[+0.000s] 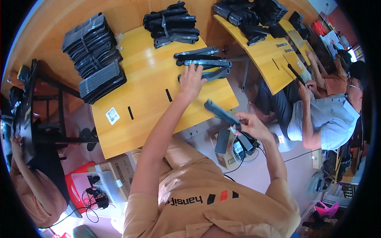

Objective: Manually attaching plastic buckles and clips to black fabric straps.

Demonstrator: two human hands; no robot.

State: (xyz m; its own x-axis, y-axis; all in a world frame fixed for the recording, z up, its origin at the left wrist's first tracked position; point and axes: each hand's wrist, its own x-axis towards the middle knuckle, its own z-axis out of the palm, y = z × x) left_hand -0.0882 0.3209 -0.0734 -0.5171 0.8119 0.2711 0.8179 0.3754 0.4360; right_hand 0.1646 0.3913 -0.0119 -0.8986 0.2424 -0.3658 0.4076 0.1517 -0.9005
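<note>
My left hand (192, 82) reaches over the table with its fingers apart, fingertips touching a small loose pile of flat black fabric pieces (218, 71). It does not visibly grip any of them. Nearer to me, my right hand (254, 126) is closed round one end of a long, narrow dark grey piece (220, 112). That piece is held tilted in the air by the table's right front edge, its far end pointing left. It is slightly blurred, so its exact kind cannot be made out.
On the yellow wooden table (147, 115) stand a tall stack of black pieces (93, 43) and a strapped bundle (170, 25). Below are a plastic bin with cables (95, 190) and a cardboard box (224, 148). Other people work at the right-hand table (262, 51) and at far left.
</note>
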